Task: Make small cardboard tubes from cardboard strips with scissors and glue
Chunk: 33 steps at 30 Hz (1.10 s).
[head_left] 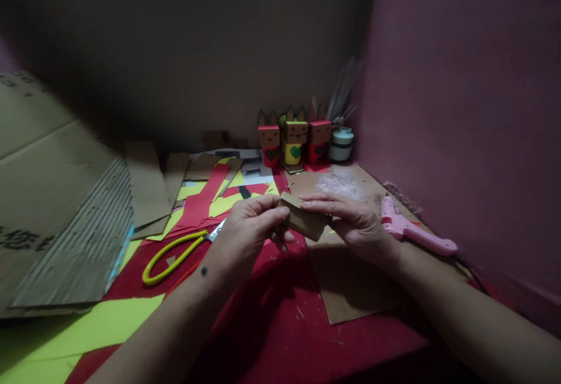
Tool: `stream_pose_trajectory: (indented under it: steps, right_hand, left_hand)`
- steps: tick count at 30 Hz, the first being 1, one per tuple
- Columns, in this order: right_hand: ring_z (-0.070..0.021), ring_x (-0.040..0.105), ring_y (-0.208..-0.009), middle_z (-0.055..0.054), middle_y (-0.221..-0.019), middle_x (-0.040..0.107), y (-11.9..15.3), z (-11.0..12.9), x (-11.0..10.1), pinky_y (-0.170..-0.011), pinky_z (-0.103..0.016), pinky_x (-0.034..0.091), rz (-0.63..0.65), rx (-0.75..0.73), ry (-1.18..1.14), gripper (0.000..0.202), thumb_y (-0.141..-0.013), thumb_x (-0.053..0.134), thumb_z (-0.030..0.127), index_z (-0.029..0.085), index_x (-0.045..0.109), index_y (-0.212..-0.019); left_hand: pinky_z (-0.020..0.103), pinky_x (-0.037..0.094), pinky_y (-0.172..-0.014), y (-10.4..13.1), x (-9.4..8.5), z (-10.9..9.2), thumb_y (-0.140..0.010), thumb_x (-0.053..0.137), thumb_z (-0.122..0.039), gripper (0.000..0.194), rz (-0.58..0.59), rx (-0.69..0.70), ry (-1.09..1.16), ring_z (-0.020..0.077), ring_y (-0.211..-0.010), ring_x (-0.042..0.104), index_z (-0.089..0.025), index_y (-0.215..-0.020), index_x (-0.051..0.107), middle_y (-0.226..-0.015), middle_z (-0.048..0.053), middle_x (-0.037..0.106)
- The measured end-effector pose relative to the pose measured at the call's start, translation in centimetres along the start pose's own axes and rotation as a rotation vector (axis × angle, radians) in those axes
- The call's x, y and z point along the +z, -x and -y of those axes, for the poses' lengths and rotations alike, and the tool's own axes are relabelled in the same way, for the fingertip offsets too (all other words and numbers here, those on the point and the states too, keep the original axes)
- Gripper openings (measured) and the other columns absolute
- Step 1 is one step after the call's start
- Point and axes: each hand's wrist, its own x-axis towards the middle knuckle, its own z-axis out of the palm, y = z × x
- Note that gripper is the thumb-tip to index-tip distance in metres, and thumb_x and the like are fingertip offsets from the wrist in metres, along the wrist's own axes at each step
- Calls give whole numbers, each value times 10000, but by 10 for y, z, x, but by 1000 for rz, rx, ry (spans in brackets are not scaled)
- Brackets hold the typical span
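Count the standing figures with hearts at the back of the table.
3: a left red figure, a yellow figure in the middle, and a right red figure next to the pale jar. Any behind them could be hidden.

Just left of the pale blue jar (pixel 340 144), three box-headed figures (pixel 294 132) with pointed ears, two in red and, between them, one in yellow with a green heart. Behind the jar, pale sticks (pixel 343 94); right of it, a pink wall (pixel 447 80). Well left of the jar, printed cardboard (pixel 56 179); left and nearer than the jar, bright yellow paper (pixel 116 317).
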Motion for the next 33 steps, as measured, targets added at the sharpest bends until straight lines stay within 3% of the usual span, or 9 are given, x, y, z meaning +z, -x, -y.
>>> stream_pose_trajectory:
  steps: [16, 23, 28, 31, 33]
  right_hand:
    - [-193, 632, -1060, -15, -1222, 654, -1, 1, 2, -769, -338, 593, 13, 68, -6, 515, -869, 453, 33, 373, 673, -1188]
    - [-203, 616, -1099, -44, -1225, 648, -1, 0, 1, -819, -362, 575, 35, 73, 51, 411, -899, 490, 99, 331, 687, -1175]
    - [-206, 604, -1119, -53, -1252, 631, 0, -4, 2, -869, -387, 542, 52, 66, 57, 405, -879, 492, 89, 304, 687, -1162]
    - [-190, 604, -1088, -49, -1190, 650, 0, -2, 3, -909, -397, 502, -13, 71, 95, 507, -800, 440, 4, 278, 666, -1162]
    - [-177, 624, -935, -45, -1034, 667, -1, 1, 2, -820, -364, 513, -154, 170, 131, 466, -737, 468, 0, 238, 671, -1083]
  left_hand:
    - [199, 521, -479, -10, -9, 7, -824, 601, -175, 137, 86, -40, 104, 114, -523, 614, -98, -806, 713, -615, 39, 666]
    - [167, 488, -479, -12, -8, 14, -916, 553, -370, 324, 61, 5, 49, 89, -518, 573, -133, -753, 701, -590, 24, 645]
    - [183, 488, -482, -12, -7, 14, -892, 588, -347, 276, 36, -15, -9, 107, -533, 598, -122, -787, 709, -618, 34, 663]
    - [200, 495, -483, -11, -7, 11, -874, 606, -336, 246, -7, -21, 10, 114, -543, 603, -121, -825, 715, -681, 46, 688]
    - [204, 489, -472, -11, -6, 9, -869, 609, -325, 235, -72, -7, 9, 113, -521, 592, -123, -818, 716, -668, 45, 687]
